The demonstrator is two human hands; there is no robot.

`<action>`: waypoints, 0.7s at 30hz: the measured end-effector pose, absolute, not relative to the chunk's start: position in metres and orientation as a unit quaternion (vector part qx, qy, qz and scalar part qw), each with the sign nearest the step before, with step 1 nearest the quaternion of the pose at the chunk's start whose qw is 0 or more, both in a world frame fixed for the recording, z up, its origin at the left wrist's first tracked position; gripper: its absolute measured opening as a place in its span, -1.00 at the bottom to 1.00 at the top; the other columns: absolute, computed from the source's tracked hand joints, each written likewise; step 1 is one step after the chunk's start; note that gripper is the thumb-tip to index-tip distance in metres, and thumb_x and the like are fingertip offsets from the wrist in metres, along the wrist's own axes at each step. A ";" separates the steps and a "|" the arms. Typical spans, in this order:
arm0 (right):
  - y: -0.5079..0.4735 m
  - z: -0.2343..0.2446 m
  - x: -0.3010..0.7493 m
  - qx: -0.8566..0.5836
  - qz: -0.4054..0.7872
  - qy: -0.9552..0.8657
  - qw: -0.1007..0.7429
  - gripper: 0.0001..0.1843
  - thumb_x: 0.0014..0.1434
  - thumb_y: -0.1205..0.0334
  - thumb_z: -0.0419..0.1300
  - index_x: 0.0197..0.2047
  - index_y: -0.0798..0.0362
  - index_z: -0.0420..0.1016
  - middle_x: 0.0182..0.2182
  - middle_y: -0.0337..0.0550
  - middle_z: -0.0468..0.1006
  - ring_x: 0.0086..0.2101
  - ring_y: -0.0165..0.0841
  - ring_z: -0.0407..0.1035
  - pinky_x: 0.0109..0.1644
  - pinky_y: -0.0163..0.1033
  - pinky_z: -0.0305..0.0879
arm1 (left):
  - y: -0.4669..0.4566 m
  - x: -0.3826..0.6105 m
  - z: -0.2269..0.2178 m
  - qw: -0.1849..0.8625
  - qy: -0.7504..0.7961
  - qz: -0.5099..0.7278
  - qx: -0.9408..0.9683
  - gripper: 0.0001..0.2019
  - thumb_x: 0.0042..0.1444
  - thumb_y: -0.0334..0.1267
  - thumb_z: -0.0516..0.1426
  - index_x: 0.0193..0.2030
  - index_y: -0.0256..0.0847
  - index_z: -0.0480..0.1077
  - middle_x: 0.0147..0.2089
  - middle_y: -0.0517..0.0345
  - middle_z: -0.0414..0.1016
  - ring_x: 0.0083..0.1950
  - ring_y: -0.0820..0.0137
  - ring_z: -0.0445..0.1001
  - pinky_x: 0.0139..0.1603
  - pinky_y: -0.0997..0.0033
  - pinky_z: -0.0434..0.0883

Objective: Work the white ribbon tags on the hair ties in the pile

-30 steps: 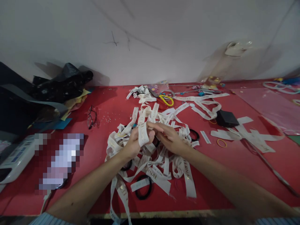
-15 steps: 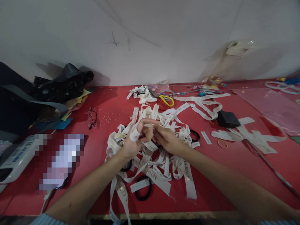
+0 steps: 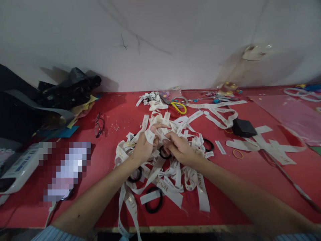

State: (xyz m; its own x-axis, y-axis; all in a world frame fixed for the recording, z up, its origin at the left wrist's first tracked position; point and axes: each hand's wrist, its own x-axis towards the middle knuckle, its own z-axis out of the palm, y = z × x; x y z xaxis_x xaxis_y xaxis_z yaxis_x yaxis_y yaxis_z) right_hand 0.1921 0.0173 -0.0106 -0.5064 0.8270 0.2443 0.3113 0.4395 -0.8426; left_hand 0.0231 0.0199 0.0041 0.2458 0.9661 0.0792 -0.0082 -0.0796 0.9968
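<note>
Both hands meet over a tangled heap of white printed ribbons on the red table. My left hand is closed on a piece of white ribbon, which lies across its fingers. My right hand pinches the other end of this short strip, whose translucent part stretches between the hands. A black ring-shaped band shows just beneath the fingers. Another black band lies near the front of the heap, with a ribbon end across it.
Yellow-handled scissors lie behind the heap. Eyeglasses and a blurred-out phone are to the left. On the right are a black block, a yellow rubber band and crossed ribbons. A wall rises behind.
My hands have moved slightly apart, and a strip of ribbon now shows stretched between them. The left fingers have curled in. The black band below the fingers has come into view.
</note>
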 end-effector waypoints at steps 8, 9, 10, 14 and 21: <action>0.016 -0.006 0.194 -0.242 0.230 -0.891 0.307 -0.72 0.33 0.21 0.00 -0.45 0.00 0.15 -0.61 -0.33 0.24 -0.58 -0.43 0.16 -0.45 -0.30 0.03 | 0.019 0.023 0.000 0.512 0.415 0.469 0.588 -0.53 0.26 0.09 -0.03 -0.15 -0.29 0.49 -0.56 0.30 0.15 -0.53 0.51 0.08 -0.49 0.50 0.13; 0.016 -0.005 0.194 -0.222 0.208 -0.898 0.318 -0.70 0.33 0.22 0.01 -0.47 0.00 0.15 -0.62 -0.33 0.23 -0.57 -0.43 0.15 -0.45 -0.30 0.04 | 0.020 0.023 0.000 0.523 0.407 0.465 0.587 -0.56 0.25 0.07 0.01 -0.15 -0.28 0.49 -0.55 0.29 0.19 -0.51 0.51 0.11 -0.47 0.51 0.15; 0.016 -0.004 0.194 -0.201 0.192 -0.900 0.335 -0.70 0.32 0.24 0.02 -0.48 0.00 0.18 -0.61 -0.30 0.25 -0.55 -0.42 0.17 -0.43 -0.29 0.08 | 0.020 0.024 0.000 0.534 0.397 0.459 0.589 -0.59 0.23 0.05 0.05 -0.14 -0.27 0.50 -0.52 0.27 0.26 -0.49 0.50 0.17 -0.44 0.51 0.19; 0.016 0.003 0.195 -0.159 0.140 -0.876 0.433 -0.77 0.27 0.24 0.08 -0.44 0.02 0.39 -0.28 -0.07 0.48 -0.22 -0.28 0.36 -0.10 -0.12 0.31 | 0.025 0.027 0.001 0.550 0.364 0.452 0.601 -0.67 0.20 -0.03 0.11 -0.12 -0.25 0.50 -0.40 0.14 0.45 -0.26 0.38 0.40 -0.18 0.44 0.33; 0.017 0.006 0.198 -0.156 0.110 -0.869 0.456 -0.83 0.22 0.28 0.16 -0.15 0.00 0.56 -0.02 0.00 0.51 0.10 -0.11 0.24 0.14 0.08 0.27 | 0.026 0.025 0.000 0.543 0.360 0.424 0.629 -0.77 0.09 -0.12 0.15 -0.34 -0.27 0.49 -0.48 0.17 0.42 -0.35 0.38 0.34 -0.31 0.45 0.31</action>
State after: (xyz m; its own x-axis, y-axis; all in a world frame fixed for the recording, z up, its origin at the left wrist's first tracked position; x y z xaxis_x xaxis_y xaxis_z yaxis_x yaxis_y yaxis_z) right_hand 0.1975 0.0168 0.0063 -0.5358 0.3715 0.7582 0.1703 0.9271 -0.3339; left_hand 0.0248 0.0259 0.0000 0.3800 0.9139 0.1428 -0.0075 -0.1513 0.9885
